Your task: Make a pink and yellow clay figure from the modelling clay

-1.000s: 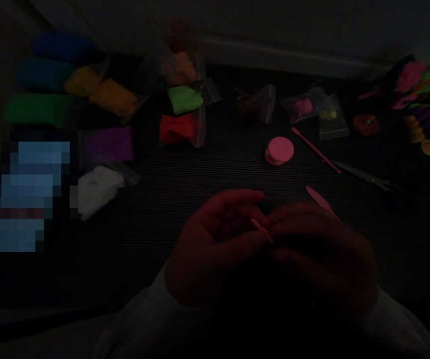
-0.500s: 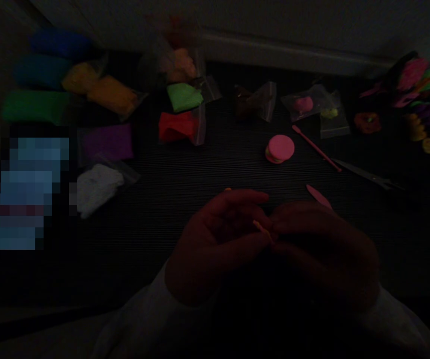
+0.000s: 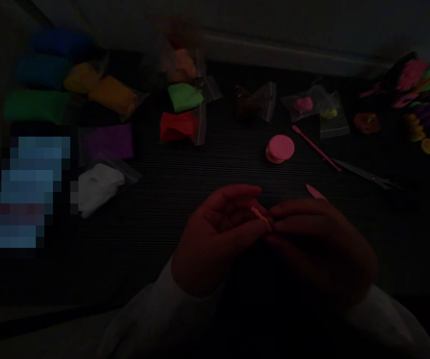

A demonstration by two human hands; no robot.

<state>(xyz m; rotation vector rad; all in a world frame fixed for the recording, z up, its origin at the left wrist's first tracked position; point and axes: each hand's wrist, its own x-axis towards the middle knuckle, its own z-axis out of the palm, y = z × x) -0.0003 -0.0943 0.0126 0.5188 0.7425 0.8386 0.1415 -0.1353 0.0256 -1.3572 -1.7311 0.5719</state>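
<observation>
Orange-and-pink strip (image 3: pixel 260 218) pinched in the left grip (image 3: pixel 213 237), over a dark tabletop (image 3: pixel 185 174).
Fingers kinda bunched on the right grip (image 3: pixel 327 239), close against it; can't tell if pinching too. Farther out: pink round stack (image 3: pixel 281 147), then skinny pink stick (image 3: pixel 316 148) near scissors (image 3: pixel 369 176).

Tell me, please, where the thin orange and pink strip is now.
In the head view, the thin orange and pink strip is right of centre, held in the left hand, its lower end beside the right hand.
</observation>
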